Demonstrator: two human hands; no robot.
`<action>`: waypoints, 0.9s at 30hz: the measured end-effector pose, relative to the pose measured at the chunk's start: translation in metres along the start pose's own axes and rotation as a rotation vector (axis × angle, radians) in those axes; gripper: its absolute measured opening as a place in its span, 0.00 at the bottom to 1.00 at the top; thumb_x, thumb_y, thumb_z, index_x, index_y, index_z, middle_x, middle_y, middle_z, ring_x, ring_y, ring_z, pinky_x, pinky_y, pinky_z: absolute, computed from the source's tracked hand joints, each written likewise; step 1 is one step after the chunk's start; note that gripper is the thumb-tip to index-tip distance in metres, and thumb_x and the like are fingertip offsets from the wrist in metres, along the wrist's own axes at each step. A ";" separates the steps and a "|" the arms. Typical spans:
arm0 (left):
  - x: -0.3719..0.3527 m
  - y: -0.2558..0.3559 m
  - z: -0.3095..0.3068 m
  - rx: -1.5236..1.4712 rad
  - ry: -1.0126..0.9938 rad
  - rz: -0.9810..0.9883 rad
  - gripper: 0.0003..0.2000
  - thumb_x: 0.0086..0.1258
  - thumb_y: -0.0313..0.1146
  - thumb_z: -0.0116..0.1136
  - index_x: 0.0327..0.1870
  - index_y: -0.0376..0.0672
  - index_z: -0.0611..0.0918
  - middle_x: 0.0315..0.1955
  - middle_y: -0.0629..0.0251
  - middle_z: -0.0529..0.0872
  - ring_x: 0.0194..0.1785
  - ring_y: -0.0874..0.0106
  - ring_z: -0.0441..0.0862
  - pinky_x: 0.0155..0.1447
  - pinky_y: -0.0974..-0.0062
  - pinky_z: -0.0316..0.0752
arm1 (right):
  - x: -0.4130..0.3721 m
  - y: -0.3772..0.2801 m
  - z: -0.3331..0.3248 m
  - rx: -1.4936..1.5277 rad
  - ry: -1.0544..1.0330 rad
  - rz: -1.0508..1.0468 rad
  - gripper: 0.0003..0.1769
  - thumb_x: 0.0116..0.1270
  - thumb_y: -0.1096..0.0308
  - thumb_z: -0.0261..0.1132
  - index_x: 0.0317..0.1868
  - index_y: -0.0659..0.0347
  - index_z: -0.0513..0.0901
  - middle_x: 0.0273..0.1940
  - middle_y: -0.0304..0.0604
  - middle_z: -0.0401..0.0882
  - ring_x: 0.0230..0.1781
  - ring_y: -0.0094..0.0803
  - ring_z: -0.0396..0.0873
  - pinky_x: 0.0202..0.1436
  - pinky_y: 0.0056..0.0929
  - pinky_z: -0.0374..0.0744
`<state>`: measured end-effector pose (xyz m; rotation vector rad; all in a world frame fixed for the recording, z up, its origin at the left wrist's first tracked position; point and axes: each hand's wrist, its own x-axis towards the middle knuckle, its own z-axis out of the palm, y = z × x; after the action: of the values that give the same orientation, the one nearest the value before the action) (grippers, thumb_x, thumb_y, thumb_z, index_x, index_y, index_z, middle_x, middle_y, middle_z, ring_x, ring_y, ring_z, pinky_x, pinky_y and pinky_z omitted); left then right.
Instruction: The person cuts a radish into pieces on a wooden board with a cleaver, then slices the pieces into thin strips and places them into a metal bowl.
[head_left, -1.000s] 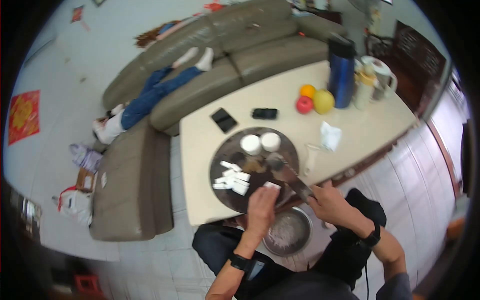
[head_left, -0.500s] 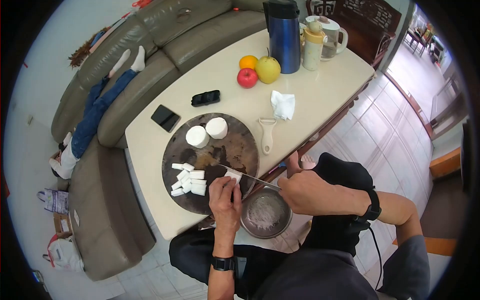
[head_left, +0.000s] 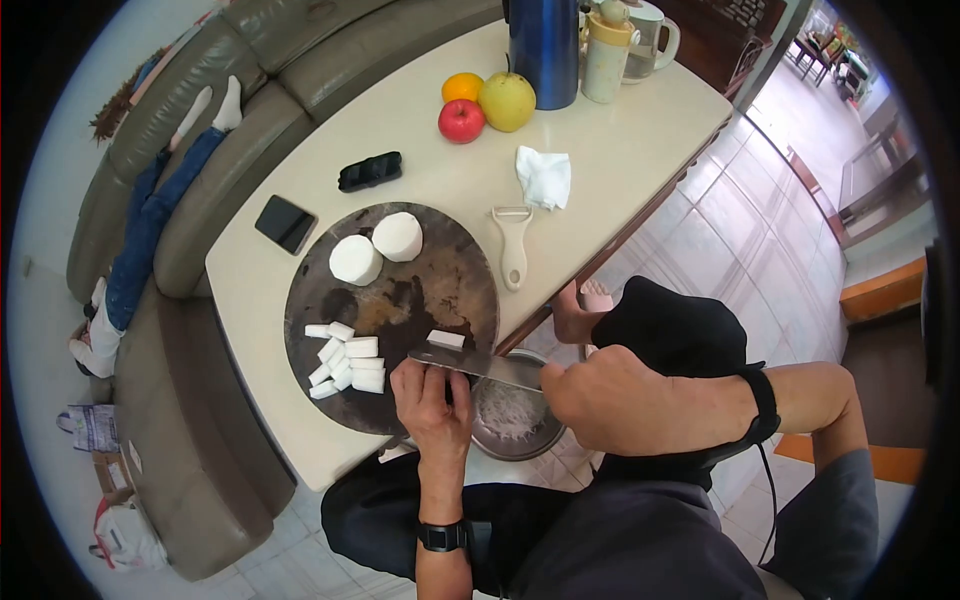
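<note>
My right hand point(head_left: 605, 395) grips a kitchen knife point(head_left: 490, 367) by its handle, the broad blade reaching left over the near edge of a round wooden cutting board point(head_left: 410, 292). Just beyond the blade lies a white radish slice point(head_left: 446, 340). My left hand point(head_left: 432, 405) is close behind the blade with bent fingers; whatever they press on is hidden. Several cut radish pieces point(head_left: 343, 362) form a pile on the board's left side. Two thick peeled radish chunks, one left point(head_left: 355, 260) and one right point(head_left: 398, 237), stand at its far side.
Below the table edge is a metal bowl point(head_left: 517, 415) with pale shreds. A peeler point(head_left: 513, 248), white tissue point(head_left: 544, 178), phone point(head_left: 285, 224), black case point(head_left: 370, 172), apple point(head_left: 461, 121), blue flask point(head_left: 543, 55) stand around. A person point(head_left: 145, 240) lies on the sofa.
The knife has turned from nearly edge-on to showing its broad side. The radish slice now lies separately beyond the blade, and my left fingers have drawn back behind it. The view has shifted.
</note>
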<state>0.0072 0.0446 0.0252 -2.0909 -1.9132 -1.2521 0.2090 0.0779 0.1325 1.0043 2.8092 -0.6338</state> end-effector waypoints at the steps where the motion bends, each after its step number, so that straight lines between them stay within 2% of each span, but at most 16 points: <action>1: -0.001 -0.001 0.000 -0.009 -0.004 -0.014 0.10 0.51 0.19 0.63 0.35 0.33 0.80 0.39 0.55 0.80 0.43 0.54 0.76 0.48 0.63 0.72 | 0.001 0.001 0.002 -0.011 -0.008 -0.006 0.14 0.42 0.75 0.64 0.31 0.71 0.72 0.15 0.48 0.73 0.16 0.45 0.79 0.20 0.39 0.74; 7: 0.000 -0.003 0.003 -0.034 0.028 -0.016 0.10 0.51 0.19 0.63 0.35 0.33 0.81 0.38 0.55 0.81 0.43 0.56 0.77 0.47 0.64 0.72 | 0.006 0.015 -0.002 0.106 0.039 -0.060 0.13 0.44 0.76 0.63 0.31 0.71 0.71 0.14 0.49 0.71 0.17 0.49 0.77 0.21 0.41 0.74; 12: 0.000 -0.003 0.005 -0.030 0.031 -0.042 0.10 0.50 0.19 0.63 0.35 0.33 0.82 0.38 0.55 0.81 0.43 0.56 0.78 0.48 0.64 0.73 | 0.009 0.020 -0.012 0.193 -0.042 -0.032 0.10 0.46 0.77 0.62 0.29 0.70 0.69 0.13 0.50 0.70 0.16 0.51 0.75 0.20 0.43 0.73; 14: 0.000 -0.003 0.005 0.000 0.025 -0.037 0.11 0.51 0.19 0.65 0.37 0.35 0.83 0.39 0.58 0.82 0.43 0.57 0.78 0.47 0.64 0.74 | 0.009 0.018 -0.016 0.218 -0.073 -0.023 0.10 0.46 0.78 0.61 0.28 0.69 0.69 0.13 0.50 0.69 0.15 0.51 0.74 0.19 0.43 0.72; 16: 0.000 -0.003 0.005 0.000 0.026 -0.041 0.11 0.51 0.19 0.65 0.37 0.35 0.83 0.39 0.58 0.82 0.43 0.57 0.78 0.47 0.64 0.74 | 0.010 0.015 -0.022 0.203 -0.157 0.003 0.12 0.44 0.76 0.64 0.29 0.73 0.70 0.18 0.57 0.75 0.20 0.54 0.79 0.23 0.45 0.76; 17: 0.000 -0.003 0.004 0.002 0.031 -0.039 0.11 0.51 0.18 0.65 0.36 0.35 0.83 0.39 0.58 0.82 0.43 0.57 0.78 0.47 0.64 0.74 | 0.010 0.015 -0.022 0.206 -0.163 0.004 0.12 0.44 0.76 0.64 0.29 0.73 0.70 0.18 0.57 0.75 0.20 0.54 0.79 0.23 0.45 0.76; 20: -0.001 -0.003 0.003 0.003 0.013 -0.059 0.10 0.50 0.19 0.66 0.36 0.35 0.83 0.39 0.57 0.82 0.43 0.56 0.78 0.47 0.63 0.74 | 0.011 0.015 -0.019 0.180 -0.130 -0.017 0.13 0.44 0.76 0.64 0.28 0.72 0.69 0.15 0.55 0.73 0.18 0.53 0.78 0.22 0.44 0.76; 22: 0.000 -0.003 0.004 -0.003 0.008 -0.063 0.10 0.50 0.19 0.66 0.35 0.36 0.83 0.38 0.58 0.82 0.43 0.56 0.78 0.47 0.64 0.74 | 0.015 0.018 -0.014 0.185 -0.025 -0.072 0.10 0.44 0.79 0.61 0.27 0.70 0.69 0.12 0.49 0.68 0.14 0.50 0.75 0.17 0.43 0.70; 26: -0.002 -0.005 0.003 -0.001 0.009 -0.057 0.11 0.50 0.19 0.66 0.35 0.36 0.83 0.38 0.57 0.82 0.43 0.56 0.79 0.47 0.64 0.75 | 0.049 0.010 0.008 0.180 0.009 -0.106 0.10 0.44 0.79 0.62 0.27 0.71 0.70 0.14 0.50 0.71 0.16 0.50 0.77 0.18 0.43 0.72; 27: -0.003 -0.005 0.004 -0.001 0.010 -0.054 0.11 0.50 0.19 0.66 0.35 0.36 0.83 0.38 0.57 0.82 0.43 0.56 0.79 0.47 0.64 0.75 | 0.060 0.007 0.013 0.208 0.090 -0.127 0.10 0.44 0.78 0.62 0.28 0.72 0.70 0.15 0.52 0.73 0.17 0.50 0.78 0.20 0.43 0.73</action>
<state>0.0050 0.0452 0.0181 -2.0417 -1.9786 -1.2712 0.1653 0.1126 0.1050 0.9107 2.9516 -0.9355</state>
